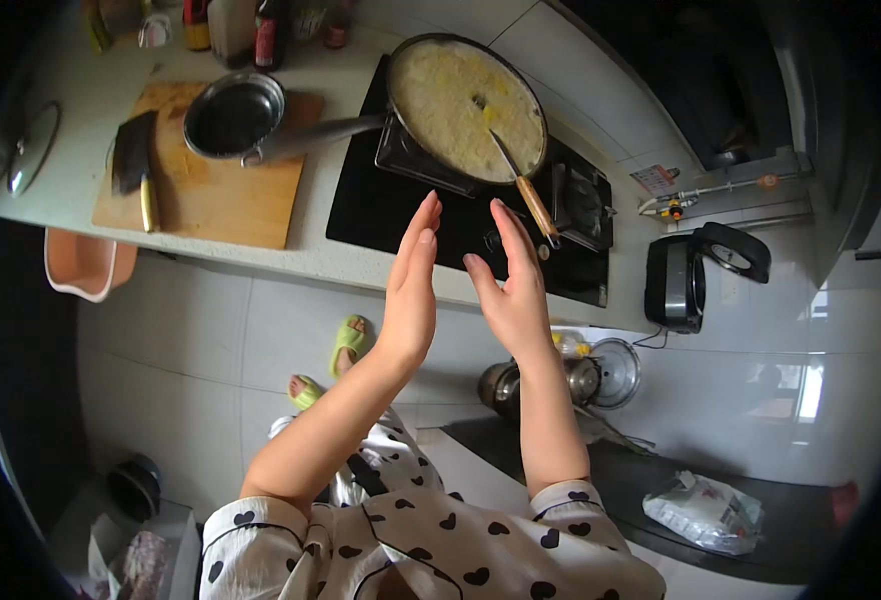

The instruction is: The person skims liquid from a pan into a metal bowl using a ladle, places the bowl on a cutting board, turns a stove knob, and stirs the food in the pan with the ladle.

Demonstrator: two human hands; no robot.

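Observation:
My left hand [412, 290] and my right hand [512, 292] are raised in front of the counter edge, palms facing each other with a gap between them. Both have their fingers stretched out and hold nothing. Just beyond them a large pan [440, 110] full of pale yellowish food stands on the black gas stove [360, 205]. A spatula [528, 195] with a wooden handle rests in the pan, its handle sticking out over the rim near my right fingertips. The pan's long grey handle [335, 132] points left.
Left of the stove, a wooden cutting board [225, 200] bears a cleaver [138, 165] and a small dark pot [232, 115]. Bottles [268, 35] line the back. A rice cooker [676, 285] with its lid up stands right. A pink bin [88, 262] is below the counter.

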